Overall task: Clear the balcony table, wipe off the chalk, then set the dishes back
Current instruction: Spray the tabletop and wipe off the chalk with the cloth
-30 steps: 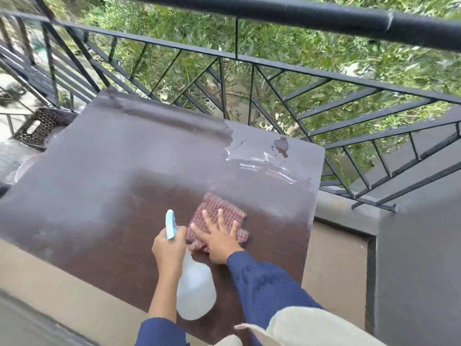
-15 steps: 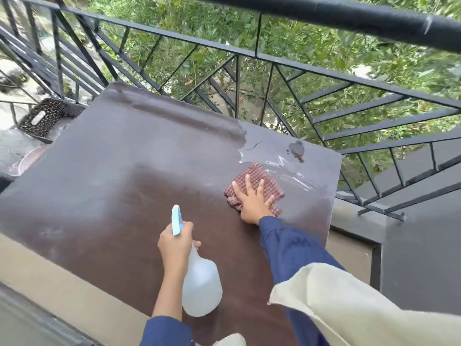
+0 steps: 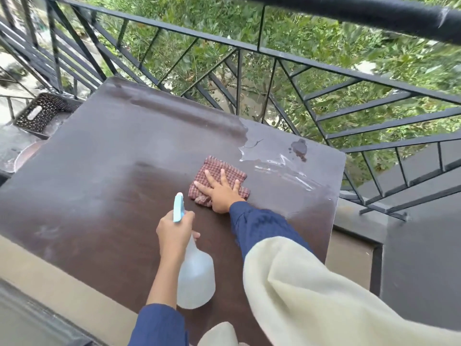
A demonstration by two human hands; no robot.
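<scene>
The checked cloth [image 3: 215, 166] lies folded on the brown table [image 3: 99, 171], right of centre, just beside a wet streak [image 3: 279, 163]; the right hand [image 3: 220, 189] presses flat on it, palm down, fingers straight and spread (none curled round the fabric); its blue sleeve [image 3: 257, 221] reaches in from the lower right; the left hand [image 3: 174, 231] grips the neck of a translucent spray bottle [image 3: 197, 278], nozzle pointing away, base towards the near edge; pale chalk haze covers the table's far and left areas; a black railing [image 3: 249, 48] borders the far side.
</scene>
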